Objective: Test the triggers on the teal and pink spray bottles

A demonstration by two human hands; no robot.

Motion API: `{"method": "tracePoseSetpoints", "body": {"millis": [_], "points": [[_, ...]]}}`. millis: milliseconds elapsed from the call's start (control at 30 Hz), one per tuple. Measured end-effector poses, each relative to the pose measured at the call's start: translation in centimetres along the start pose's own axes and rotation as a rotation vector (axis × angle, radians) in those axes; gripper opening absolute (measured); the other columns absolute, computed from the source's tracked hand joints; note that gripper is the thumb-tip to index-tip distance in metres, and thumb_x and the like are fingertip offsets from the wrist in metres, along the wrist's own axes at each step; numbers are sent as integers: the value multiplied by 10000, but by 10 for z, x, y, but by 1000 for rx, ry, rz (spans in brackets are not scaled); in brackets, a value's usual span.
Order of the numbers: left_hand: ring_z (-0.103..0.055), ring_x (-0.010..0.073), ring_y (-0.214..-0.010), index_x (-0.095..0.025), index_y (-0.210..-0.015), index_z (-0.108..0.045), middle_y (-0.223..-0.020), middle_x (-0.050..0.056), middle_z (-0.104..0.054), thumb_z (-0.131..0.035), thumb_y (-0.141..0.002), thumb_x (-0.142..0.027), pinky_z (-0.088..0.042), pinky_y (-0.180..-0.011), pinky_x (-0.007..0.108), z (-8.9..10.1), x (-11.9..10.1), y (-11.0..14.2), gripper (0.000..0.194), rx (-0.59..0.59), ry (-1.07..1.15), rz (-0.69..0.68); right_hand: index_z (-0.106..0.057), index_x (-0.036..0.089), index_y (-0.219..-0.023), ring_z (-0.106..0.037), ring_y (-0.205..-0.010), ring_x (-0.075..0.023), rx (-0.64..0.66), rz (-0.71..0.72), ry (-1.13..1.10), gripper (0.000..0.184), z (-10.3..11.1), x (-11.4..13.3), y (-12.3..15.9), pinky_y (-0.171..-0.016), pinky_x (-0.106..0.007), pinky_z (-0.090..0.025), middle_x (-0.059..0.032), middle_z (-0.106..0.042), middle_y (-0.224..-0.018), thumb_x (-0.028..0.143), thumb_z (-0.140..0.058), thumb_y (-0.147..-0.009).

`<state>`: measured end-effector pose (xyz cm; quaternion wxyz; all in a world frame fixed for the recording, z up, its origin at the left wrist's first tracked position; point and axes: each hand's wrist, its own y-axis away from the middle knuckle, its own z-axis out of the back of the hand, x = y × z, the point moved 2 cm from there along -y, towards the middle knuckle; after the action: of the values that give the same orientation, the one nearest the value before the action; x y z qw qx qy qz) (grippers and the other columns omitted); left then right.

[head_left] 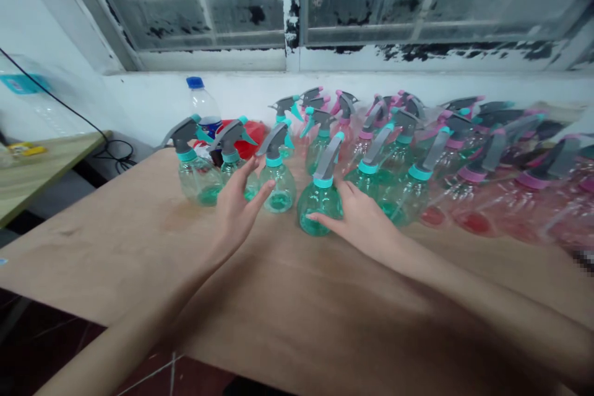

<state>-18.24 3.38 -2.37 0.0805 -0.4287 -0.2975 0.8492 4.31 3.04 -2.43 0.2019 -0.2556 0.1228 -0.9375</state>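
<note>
A green spray bottle [306, 205] with a turquoise collar and grey trigger head stands upright on the table. My right hand [366, 216] is around its right side, thumb across the front and fingers partly hidden behind. My left hand [236, 207] is open, thumb and fingers apart, beside another green spray bottle [281, 189]; I cannot tell whether the thumb touches it. Behind the left hand is a partly covered green spray bottle [229, 168]. Further left stands one more green spray bottle [197, 179].
Several pink spray bottles [473, 204] and green ones crowd the right side of the wooden table [288, 297]. A clear bottle with a blue cap [195, 82] and a red item [253, 133] are by the wall. A black cable [121, 158] hangs near the left side table [55, 161].
</note>
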Motion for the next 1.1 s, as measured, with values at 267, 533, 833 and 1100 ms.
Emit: {"method": "tracePoseSetpoints", "body": {"millis": [267,533,833,1100], "points": [[-527,312,-1283,-252,-1315,-498,-1361,93,-593,-679,-813,-423,-397,-1099,516,-14,-49,53,560,318,108,-64,-492,167,-1247,-662,-962,-353,72,20,4,587,15,7,55,-743,-505,-554,-136,-621,-1128,553,-624,-825],[-657,260,-1073,-222,-1259,-519,-1279,100,-636,-647,-856,-345,-551,-892,398,-67,-127,55,441,504,319,-70,-543,152,-1218,-686,-837,-338,-14,134,83,661,26,-1,107,-546,-438,-569,-165,-658,-1058,680,-536,-820],[-652,208,-925,-217,-1208,-602,-1125,40,-693,-553,-838,-201,-518,-866,357,-105,-132,48,373,455,347,-54,-472,124,-1329,-529,-1243,-340,0,235,52,729,37,-85,118,-994,-547,-473,-209,-556,-1346,660,-541,-840],[-497,167,-575,-273,-1032,-668,-683,-34,-572,-511,-748,-192,-422,-574,312,-114,-137,32,334,457,292,-68,-488,199,-1374,-420,-1363,-326,121,140,17,614,32,-141,140,-1085,-573,-383,-166,-484,-1457,539,-585,-873]]}}
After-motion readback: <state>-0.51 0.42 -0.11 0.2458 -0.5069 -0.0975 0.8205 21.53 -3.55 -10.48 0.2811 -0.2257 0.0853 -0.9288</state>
